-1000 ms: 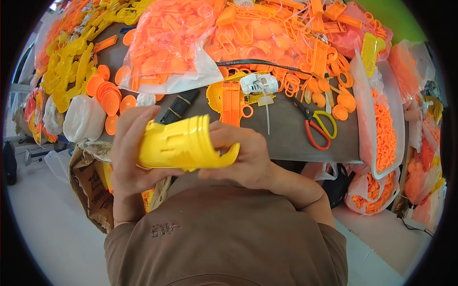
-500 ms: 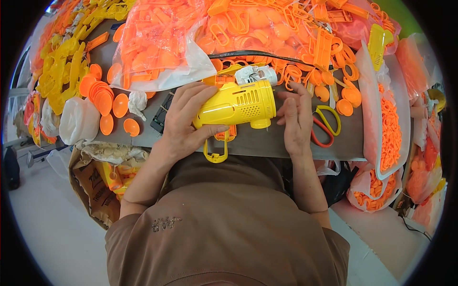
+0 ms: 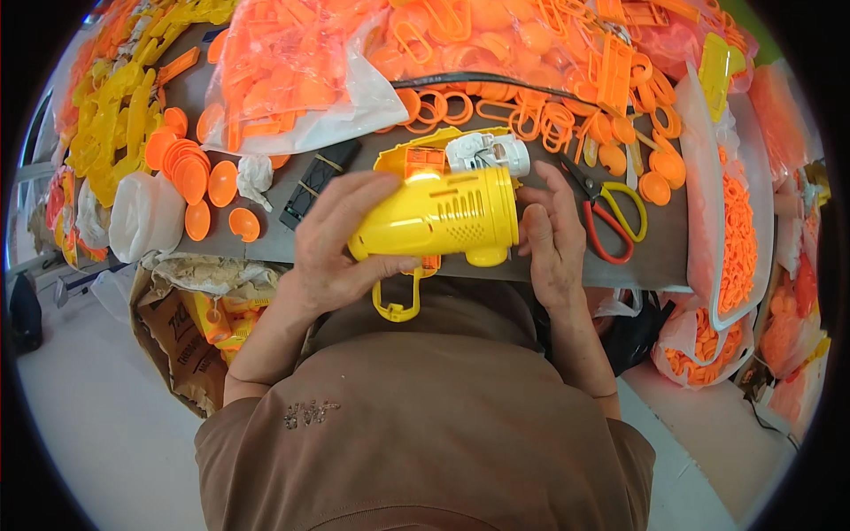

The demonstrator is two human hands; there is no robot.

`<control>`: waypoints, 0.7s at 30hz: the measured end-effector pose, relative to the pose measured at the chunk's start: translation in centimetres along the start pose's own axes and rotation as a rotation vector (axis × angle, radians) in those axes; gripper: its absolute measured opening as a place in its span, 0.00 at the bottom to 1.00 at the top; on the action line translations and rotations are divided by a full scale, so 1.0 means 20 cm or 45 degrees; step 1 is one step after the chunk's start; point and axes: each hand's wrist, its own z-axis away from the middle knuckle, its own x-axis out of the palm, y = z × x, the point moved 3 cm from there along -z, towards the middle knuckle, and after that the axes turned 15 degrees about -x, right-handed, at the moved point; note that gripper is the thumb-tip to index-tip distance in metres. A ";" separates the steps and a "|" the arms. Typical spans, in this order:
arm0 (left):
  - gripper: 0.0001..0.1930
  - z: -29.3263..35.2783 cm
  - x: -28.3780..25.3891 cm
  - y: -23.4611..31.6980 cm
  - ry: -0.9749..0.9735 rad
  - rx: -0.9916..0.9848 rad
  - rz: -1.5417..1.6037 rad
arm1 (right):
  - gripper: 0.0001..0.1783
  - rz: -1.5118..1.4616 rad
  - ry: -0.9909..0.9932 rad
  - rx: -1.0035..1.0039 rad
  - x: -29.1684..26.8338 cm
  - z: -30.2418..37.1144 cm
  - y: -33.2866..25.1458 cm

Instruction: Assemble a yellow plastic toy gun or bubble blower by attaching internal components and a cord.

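My left hand (image 3: pixel 323 243) is wrapped round the left end of a yellow plastic housing (image 3: pixel 425 217), thumb below and fingers on top. Slots and small holes pierce its side, and a short round stub sticks out underneath. Beside its right end is my right hand (image 3: pixel 556 234), fingers apart and curved; contact with the rim cannot be made out. Behind the housing lies a white mechanism part (image 3: pixel 496 153) next to an orange piece (image 3: pixel 425 160), on another yellow shell partly hidden. A yellow loop handle (image 3: pixel 397 311) hangs below at the table's near edge.
Scissors (image 3: pixel 598 239) with red and yellow handles lie right of my right hand. A black part (image 3: pixel 319 181) with rubber bands lies behind my left. Orange scoops (image 3: pixel 190 181) are piled left. Bags of orange parts (image 3: pixel 292 80) cover the back; a bin (image 3: pixel 695 195) stands right.
The housing has tipped slightly and shifted a little left and down, still in my left hand. My right hand remains beside its end. The view has shifted, exposing more of the scissors and black part.
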 end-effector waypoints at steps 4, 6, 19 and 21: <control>0.31 -0.11 -0.02 0.01 0.100 -0.046 -0.050 | 0.28 -0.034 0.039 0.072 -0.02 0.01 0.00; 0.30 -0.15 0.01 0.01 0.107 -0.049 -0.070 | 0.29 -0.065 0.059 0.075 -0.02 0.00 0.00; 0.31 -0.17 0.12 0.02 0.030 -0.127 -0.146 | 0.31 -0.186 0.073 0.182 -0.05 -0.01 0.00; 0.31 -0.17 0.12 0.01 0.025 -0.166 -0.103 | 0.30 -0.188 0.058 0.185 -0.05 -0.01 0.00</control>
